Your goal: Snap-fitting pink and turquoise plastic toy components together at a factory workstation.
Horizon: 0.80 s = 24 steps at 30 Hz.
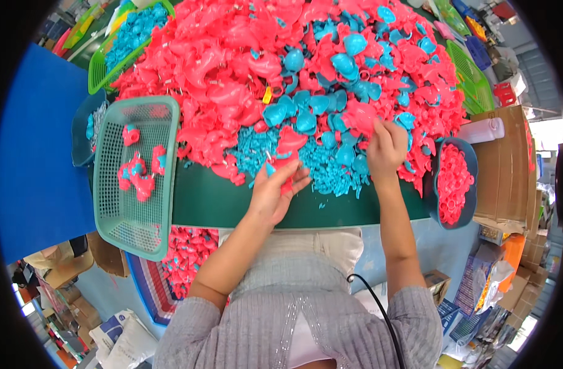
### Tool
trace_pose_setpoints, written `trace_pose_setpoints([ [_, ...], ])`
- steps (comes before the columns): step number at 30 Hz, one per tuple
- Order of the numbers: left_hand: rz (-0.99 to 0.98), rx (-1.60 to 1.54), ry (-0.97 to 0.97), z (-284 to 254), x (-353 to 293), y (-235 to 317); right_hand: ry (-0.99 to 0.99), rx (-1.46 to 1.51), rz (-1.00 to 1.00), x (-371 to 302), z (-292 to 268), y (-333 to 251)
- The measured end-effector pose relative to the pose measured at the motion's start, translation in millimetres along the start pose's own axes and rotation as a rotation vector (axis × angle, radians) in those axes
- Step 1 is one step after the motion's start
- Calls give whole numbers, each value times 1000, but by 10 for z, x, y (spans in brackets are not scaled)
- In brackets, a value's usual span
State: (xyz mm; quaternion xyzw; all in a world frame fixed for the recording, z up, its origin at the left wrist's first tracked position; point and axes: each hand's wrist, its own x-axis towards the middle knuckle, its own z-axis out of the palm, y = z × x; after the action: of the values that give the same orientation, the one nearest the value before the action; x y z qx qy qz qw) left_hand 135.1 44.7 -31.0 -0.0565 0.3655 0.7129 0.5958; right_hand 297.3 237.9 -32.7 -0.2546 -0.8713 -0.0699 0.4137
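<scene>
My left hand (275, 192) is closed around a partly joined pink plastic part (290, 142) with some teal on it, held over the near edge of the pile. To its right, my right hand (387, 147) pinches a rounded pink plastic shell (359, 115) at the pile's front. Teal cup-shaped pieces (306, 120) lie between the hands, just beyond them. Small teal pieces (332, 169) are heaped close to both hands. My left fingers hide the lower end of the part they hold.
A green mesh basket (101, 178) at left holds several pink-and-teal pieces. At right, a dark bin (472, 184) of small pink parts stands beside a cardboard box (506, 166). The large pink pile (220, 67) covers the far table. Green tabletop (232, 206) shows along the front edge.
</scene>
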Motion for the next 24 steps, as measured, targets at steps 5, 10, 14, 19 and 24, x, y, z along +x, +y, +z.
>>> trace_pose_setpoints([
  [5,-8,35,45,-4,-185,-49,117,26,101,-94,-88,-136],
  [10,-15,21,46,-16,-88,8,105,145,185,6,-14,-86],
  [14,-24,1,18,-55,-190,-49,149,202,204,-83,-65,-101],
  [19,-27,-6,26,-45,-154,-11,-69,376,420,-43,-29,-97],
  [24,-23,0,18,-57,-91,-3,-38,722,755,-101,-85,-110],
])
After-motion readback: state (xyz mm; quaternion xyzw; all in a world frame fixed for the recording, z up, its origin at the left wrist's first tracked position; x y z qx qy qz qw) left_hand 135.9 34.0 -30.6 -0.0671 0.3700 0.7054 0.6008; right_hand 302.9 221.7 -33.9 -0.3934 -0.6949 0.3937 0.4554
